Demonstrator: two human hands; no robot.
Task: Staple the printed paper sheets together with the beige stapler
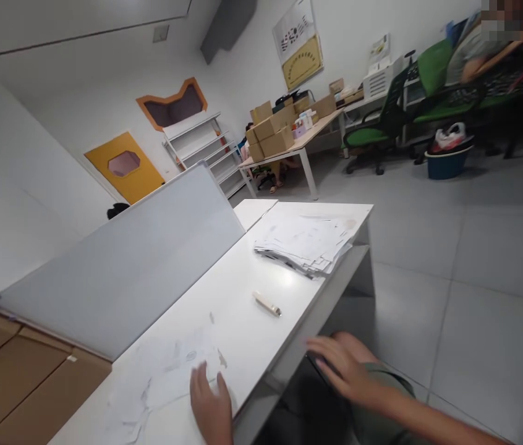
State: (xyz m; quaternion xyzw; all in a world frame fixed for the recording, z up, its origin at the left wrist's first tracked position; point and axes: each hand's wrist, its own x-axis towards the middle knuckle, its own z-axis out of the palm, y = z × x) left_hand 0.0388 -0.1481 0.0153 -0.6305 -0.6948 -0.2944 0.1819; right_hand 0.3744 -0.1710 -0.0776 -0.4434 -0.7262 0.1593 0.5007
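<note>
My left hand (210, 405) is open over the near part of the white table (238, 296), fingers spread at the edge of some loose printed papers (173, 364). These sheets are blurred, and I cannot tell whether the hand presses on them. Off the table's front edge, my right hand (338, 368) is above my lap with its fingers stretched out and apart. Under its fingers runs a dark edge that I cannot make out. A slim beige tool (267, 304) with a metal-looking end lies on the tabletop between my hands and a thick stack of papers (305, 244).
A whitish divider panel (141, 259) runs along the table's far side. Cardboard boxes (25, 364) stand at the left. Beyond are another table with boxes (273, 133), green chairs (373, 136), a blue tub (447, 159) and a seated person at upper right.
</note>
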